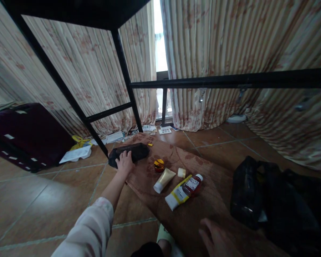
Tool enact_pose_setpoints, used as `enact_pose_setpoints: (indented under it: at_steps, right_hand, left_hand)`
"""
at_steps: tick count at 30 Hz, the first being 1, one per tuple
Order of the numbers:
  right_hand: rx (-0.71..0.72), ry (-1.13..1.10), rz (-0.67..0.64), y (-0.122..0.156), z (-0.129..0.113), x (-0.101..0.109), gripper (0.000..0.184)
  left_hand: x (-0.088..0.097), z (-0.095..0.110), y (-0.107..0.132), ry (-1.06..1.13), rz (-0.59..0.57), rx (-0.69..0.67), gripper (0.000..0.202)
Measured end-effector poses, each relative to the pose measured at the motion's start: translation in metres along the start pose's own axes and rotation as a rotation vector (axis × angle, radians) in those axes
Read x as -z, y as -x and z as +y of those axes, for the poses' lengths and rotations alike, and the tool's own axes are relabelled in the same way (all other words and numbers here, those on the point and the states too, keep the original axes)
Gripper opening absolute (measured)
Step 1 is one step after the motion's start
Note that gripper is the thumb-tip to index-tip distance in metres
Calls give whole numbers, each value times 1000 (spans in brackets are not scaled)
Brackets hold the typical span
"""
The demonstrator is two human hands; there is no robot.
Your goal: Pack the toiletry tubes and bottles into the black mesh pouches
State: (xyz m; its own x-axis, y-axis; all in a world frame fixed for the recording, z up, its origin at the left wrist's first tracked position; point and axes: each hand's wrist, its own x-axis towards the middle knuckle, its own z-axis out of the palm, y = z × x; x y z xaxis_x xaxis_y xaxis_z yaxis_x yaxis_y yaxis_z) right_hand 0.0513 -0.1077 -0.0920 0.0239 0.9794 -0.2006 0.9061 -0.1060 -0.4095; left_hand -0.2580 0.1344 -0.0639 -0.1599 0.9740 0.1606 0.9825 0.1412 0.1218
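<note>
My left hand [124, 162] reaches forward and lies on a black pouch [135, 151] at the far end of a brown mat [182, 210] on the tiled floor; its fingers curl over the pouch's edge. My right hand [216, 239] hovers low near the mat's front edge, fingers loosely apart, holding nothing. Between the hands lie a small amber jar [158, 165], a cream tube [164, 180], a small cream cap [181, 172], a white and yellow tube [178, 195] and a red bottle [193, 184].
A black metal bed frame [128, 85] stands over the floor before striped curtains. A dark suitcase [24, 134] lies at left, with white bags and papers [77, 153] near it. A black bag [278, 200] sits at right.
</note>
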Motion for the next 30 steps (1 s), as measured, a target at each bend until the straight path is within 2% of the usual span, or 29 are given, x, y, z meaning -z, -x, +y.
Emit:
enact_pose_setpoints:
  at_steps: [3, 5, 7, 9, 12, 14, 16, 18, 19, 21, 23, 25, 27, 30]
  right_hand:
    - [39, -21, 48, -2, 2, -10, 29]
    - [3, -77, 57, -5, -1, -15, 31]
    - [-31, -154, 63, -8, -8, -16, 31]
    - [-46, -236, 84, -9, -17, -14, 32]
    - [-15, -392, 104, -4, -28, -11, 35]
    - [-15, -516, 116, 4, -33, -10, 36]
    - [-28, -645, 146, 16, -40, -8, 38]
    - [-39, -762, 205, 32, -52, -3, 41]
    - [-39, -812, 241, 41, -60, 1, 44]
    - [-35, -884, 328, 61, -79, 12, 50]
    - [8, -920, 391, 82, -99, 24, 56]
    - [54, -930, 416, 102, -116, 33, 67]
    - [25, -839, 509, 120, -128, 36, 78]
    - [-70, -584, 716, 144, -138, 32, 92]
  left_hand:
    - [-3, -18, -16, -51, -48, -52, 51]
    - [-3, -22, -22, -59, -71, -66, 39]
    - [3, -23, -23, -50, -58, -74, 34]
    - [19, -25, -18, -25, -9, -78, 35]
    - [58, -34, 1, 39, 86, -66, 38]
    - [88, -43, 26, 102, 136, -56, 40]
    - [113, -49, 61, 202, 149, -86, 40]
    - [129, -48, 103, 612, 121, -152, 38]
    - [132, -44, 125, 808, 65, -150, 39]
    - [133, -32, 171, 1144, -160, -104, 47]
    - [130, -17, 212, 1341, -374, -21, 53]
    - [125, -3, 246, 1466, -491, 16, 53]
    - [123, 6, 271, 1494, -489, -3, 47]
    - [126, 8, 296, 1355, -347, -68, 35]
